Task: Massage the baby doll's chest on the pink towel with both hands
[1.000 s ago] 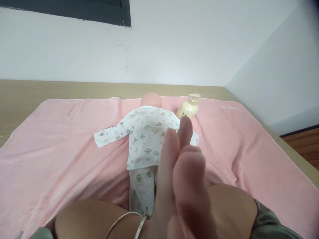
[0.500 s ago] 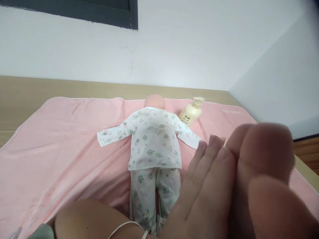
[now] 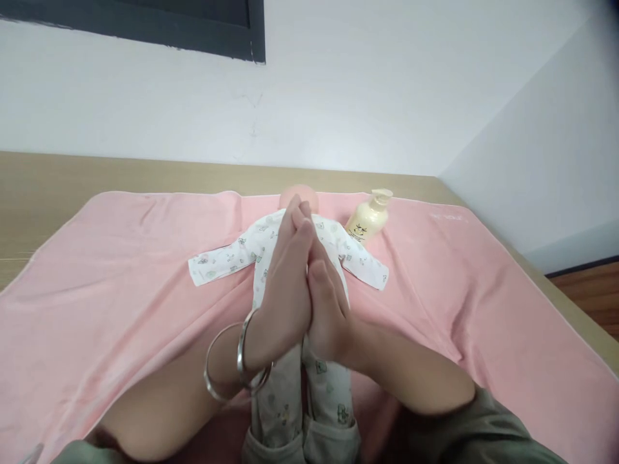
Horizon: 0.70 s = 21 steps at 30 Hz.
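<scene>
Head view: palms joined over a clothed doll
Left hand [image 3: 285, 293], bangles [image 3: 240, 351] at the wrist, laid flat to right hand [image 3: 329, 312]; fingers straight and pressed together, tips pointing toward the doll's head [image 3: 289, 195], nothing seen between the palms. Doll [image 3: 264, 258] lies on pink blanket [image 3: 135, 258], sleeves spread, chest mostly hidden behind the hands; gap from hands to clothing cannot be told. Pump bottle [image 3: 367, 219] just beside the right-hand sleeve [image 3: 365, 265], tilted in view; contact with the cloth unclear. Likely trouble: loose bangles snagging the printed cloth if the left wrist drops low; bottle knocked by a wide swing of the right hand; doll pulled askew if a forearm drags the creased blanket
</scene>
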{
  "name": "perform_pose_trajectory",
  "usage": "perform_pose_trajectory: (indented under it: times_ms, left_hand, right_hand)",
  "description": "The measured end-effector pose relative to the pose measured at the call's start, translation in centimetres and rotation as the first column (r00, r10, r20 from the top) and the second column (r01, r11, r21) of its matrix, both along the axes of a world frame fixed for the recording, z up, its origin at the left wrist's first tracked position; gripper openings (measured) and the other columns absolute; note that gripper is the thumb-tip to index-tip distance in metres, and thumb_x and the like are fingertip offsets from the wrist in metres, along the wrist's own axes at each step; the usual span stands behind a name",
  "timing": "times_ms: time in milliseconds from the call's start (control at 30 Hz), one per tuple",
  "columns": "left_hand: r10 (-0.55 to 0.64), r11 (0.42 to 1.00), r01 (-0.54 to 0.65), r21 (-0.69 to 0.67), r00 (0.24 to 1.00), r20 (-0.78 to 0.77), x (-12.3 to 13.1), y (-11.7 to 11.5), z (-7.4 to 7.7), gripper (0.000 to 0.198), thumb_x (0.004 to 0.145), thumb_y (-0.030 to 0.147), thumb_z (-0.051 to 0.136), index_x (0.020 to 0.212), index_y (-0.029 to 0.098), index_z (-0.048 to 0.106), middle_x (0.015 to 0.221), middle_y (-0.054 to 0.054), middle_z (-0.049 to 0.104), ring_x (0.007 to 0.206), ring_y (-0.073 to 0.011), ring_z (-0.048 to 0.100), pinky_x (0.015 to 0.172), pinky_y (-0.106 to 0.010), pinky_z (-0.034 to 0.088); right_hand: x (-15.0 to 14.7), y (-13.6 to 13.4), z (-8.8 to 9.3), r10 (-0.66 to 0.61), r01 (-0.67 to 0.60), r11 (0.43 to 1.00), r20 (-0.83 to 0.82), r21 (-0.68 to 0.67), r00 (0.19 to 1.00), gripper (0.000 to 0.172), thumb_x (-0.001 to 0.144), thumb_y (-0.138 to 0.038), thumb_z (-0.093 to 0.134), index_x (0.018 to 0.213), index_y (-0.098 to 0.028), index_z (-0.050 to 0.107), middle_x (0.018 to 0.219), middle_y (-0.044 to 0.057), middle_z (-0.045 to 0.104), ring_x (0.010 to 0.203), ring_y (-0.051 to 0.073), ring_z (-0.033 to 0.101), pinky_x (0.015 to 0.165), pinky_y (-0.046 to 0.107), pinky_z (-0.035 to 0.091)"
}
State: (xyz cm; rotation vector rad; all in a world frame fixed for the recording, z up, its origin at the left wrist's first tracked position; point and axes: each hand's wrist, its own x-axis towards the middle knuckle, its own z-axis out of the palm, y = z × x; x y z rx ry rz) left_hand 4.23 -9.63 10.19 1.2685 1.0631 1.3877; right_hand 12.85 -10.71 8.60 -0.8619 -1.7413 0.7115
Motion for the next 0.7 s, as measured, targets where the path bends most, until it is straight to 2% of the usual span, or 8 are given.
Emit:
perform_pose_trajectory:
  times_ms: [67, 167, 267, 333, 400, 467, 567, 700]
  left_hand:
    - [0.085, 0.996, -0.086, -0.011, 0.994, -0.072, -0.1, 2.7, -0.6, 0.042, 0.107, 0.036, 0.035, 0.139, 0.028, 0.06, 0.16, -0.002, 0.054, 0.161, -0.0207, 0.036, 0.139, -0.041, 0.028]
    - [0.181, 0.982, -0.187, -0.006, 0.957, -0.225, -0.4, 6.3, -2.3, 0.041, 0.105, 0.028, 0.034, 0.133, 0.019, 0.062, 0.156, -0.009, 0.057, 0.156, -0.0243, 0.043, 0.136, -0.044, 0.031]
    - [0.31, 0.951, -0.287, 0.116, 0.883, -0.354, -1.0, 9.1, -5.2, 0.038, 0.103, 0.028, 0.038, 0.128, 0.017, 0.065, 0.143, -0.013, 0.066, 0.142, -0.0266, 0.055, 0.129, -0.047, 0.039]
    - [0.36, 0.933, -0.312, 0.181, 0.82, -0.445, -1.2, 10.3, -7.3, 0.03, 0.098, 0.024, 0.042, 0.109, 0.017, 0.069, 0.122, -0.014, 0.073, 0.123, -0.0275, 0.065, 0.117, -0.046, 0.05]
    - [0.391, 0.92, -0.319, 0.226, 0.776, -0.495, -1.2, 11.0, -8.8, 0.026, 0.094, 0.021, 0.042, 0.097, 0.019, 0.069, 0.11, -0.013, 0.073, 0.113, -0.0275, 0.066, 0.107, -0.046, 0.054]
    - [0.407, 0.913, -0.319, 0.255, 0.761, -0.505, -1.2, 11.1, -9.6, 0.026, 0.093, 0.02, 0.042, 0.095, 0.02, 0.069, 0.108, -0.012, 0.074, 0.111, -0.0272, 0.066, 0.105, -0.045, 0.055]
    - [0.383, 0.922, -0.284, 0.263, 0.766, -0.517, -1.2, 10.8, -9.7, 0.028, 0.094, 0.022, 0.043, 0.102, 0.019, 0.07, 0.114, -0.012, 0.074, 0.114, -0.0273, 0.066, 0.107, -0.046, 0.054]
    - [0.271, 0.951, -0.12, 0.284, 0.765, -0.585, -1.4, 9.9, -9.2, 0.041, 0.101, 0.027, 0.032, 0.115, 0.018, 0.07, 0.126, -0.013, 0.074, 0.12, -0.027, 0.066, 0.116, -0.049, 0.049]
  right_hand:
    - [-0.1, 2.7, -1.1, -0.002, 0.001, 0.998, -0.018, -0.058, 1.0, 0.06, 0.112, -0.054, 0.017, 0.16, -0.031, 0.045, 0.158, 0.002, 0.059, 0.158, 0.02, 0.041, 0.135, 0.048, 0.034]
    - [0.2, 5.9, -2.6, -0.097, 0.108, 0.99, 0.116, -0.089, 0.988, 0.054, 0.11, -0.043, 0.026, 0.145, -0.022, 0.062, 0.137, 0.009, 0.073, 0.134, 0.027, 0.066, 0.115, 0.051, 0.056]
    - [0.7, 8.1, -3.9, -0.207, 0.217, 0.976, 0.275, -0.006, 0.939, 0.047, 0.104, -0.028, 0.036, 0.137, -0.015, 0.068, 0.137, 0.012, 0.074, 0.129, 0.028, 0.068, 0.114, 0.05, 0.055]
    - [0.9, 9.3, -4.5, -0.244, 0.256, 0.966, 0.359, 0.013, 0.901, 0.048, 0.099, -0.018, 0.039, 0.136, -0.013, 0.068, 0.143, 0.012, 0.071, 0.138, 0.026, 0.063, 0.123, 0.046, 0.048]
    - [1.0, 10.2, -4.9, -0.24, 0.263, 0.965, 0.419, 0.005, 0.876, 0.052, 0.095, -0.013, 0.038, 0.138, -0.012, 0.068, 0.145, 0.011, 0.07, 0.143, 0.024, 0.06, 0.128, 0.042, 0.043]
    - [1.1, 10.9, -5.3, -0.237, 0.266, 0.964, 0.449, -0.002, 0.862, 0.052, 0.097, -0.014, 0.037, 0.137, -0.013, 0.068, 0.144, 0.01, 0.07, 0.14, 0.023, 0.062, 0.127, 0.041, 0.044]
    - [1.5, 11.6, -5.6, -0.247, 0.291, 0.957, 0.462, -0.024, 0.852, 0.05, 0.1, -0.022, 0.038, 0.14, -0.012, 0.067, 0.144, 0.011, 0.07, 0.137, 0.024, 0.064, 0.124, 0.041, 0.048]
    - [2.1, 12.0, -6.3, -0.226, 0.267, 0.963, 0.438, -0.035, 0.87, 0.053, 0.103, -0.032, 0.037, 0.144, -0.012, 0.064, 0.148, 0.012, 0.067, 0.141, 0.024, 0.061, 0.125, 0.041, 0.046]
